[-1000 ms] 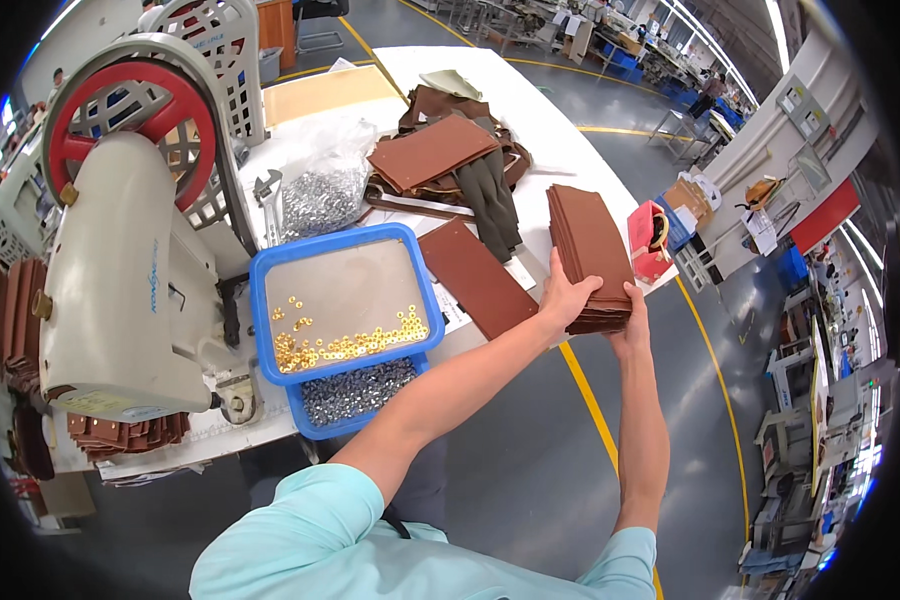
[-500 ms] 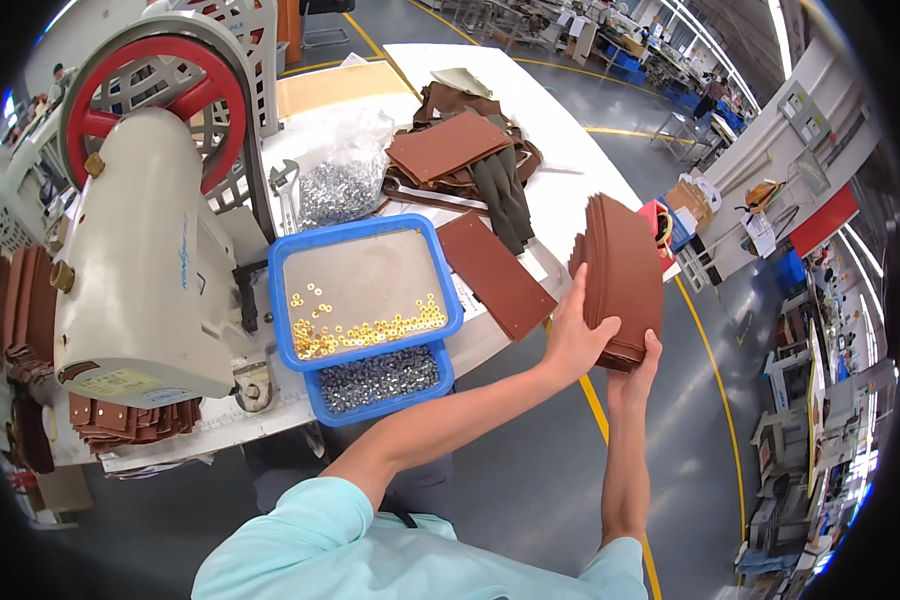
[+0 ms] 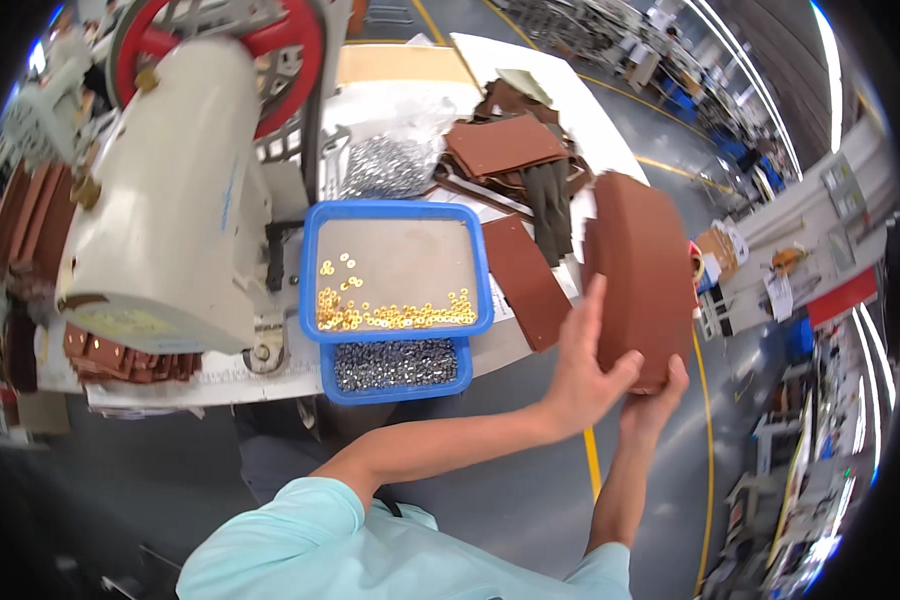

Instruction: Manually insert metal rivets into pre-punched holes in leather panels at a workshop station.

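Stack of brown leather panels [image 3: 642, 270] clasped between left hand [image 3: 580, 375] and right hand [image 3: 652, 398] at 3 o'clock (flexible, probably hefty; support underneath).

Bright overhead factory light; fisheye bends edges; dark vignette corners.

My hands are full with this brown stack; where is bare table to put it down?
Both hands hold the brown stack. Bare white table shows beyond the leather pile. Around the blue trays and single brown panel it is crowded.
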`<action>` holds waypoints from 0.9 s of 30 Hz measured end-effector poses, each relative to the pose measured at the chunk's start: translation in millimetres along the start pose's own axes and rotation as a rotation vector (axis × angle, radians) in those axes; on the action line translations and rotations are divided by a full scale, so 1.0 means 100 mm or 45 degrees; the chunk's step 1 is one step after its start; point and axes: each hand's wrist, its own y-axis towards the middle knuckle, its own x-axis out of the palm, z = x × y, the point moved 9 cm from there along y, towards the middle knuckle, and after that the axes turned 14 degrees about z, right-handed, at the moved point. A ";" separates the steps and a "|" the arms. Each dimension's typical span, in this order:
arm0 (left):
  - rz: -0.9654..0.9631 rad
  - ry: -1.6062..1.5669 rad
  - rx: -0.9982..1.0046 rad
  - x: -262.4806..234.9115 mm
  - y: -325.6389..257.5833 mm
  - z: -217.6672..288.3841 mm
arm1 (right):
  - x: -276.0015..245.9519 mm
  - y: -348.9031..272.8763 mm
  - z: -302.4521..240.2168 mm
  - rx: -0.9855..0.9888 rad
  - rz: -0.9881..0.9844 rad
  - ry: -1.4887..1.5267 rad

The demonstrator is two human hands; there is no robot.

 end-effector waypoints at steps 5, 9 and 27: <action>-0.080 -0.064 0.160 0.35 -0.25 0.59 | 0.03 -0.32 -0.63 -0.097 0.014 0.294; 0.006 0.071 0.418 0.34 -0.25 0.85 | 0.36 -0.15 -0.25 0.076 -0.504 0.387; 0.444 0.261 -0.133 -0.64 0.08 -1.24 | 0.68 0.52 1.29 0.346 -0.431 -0.317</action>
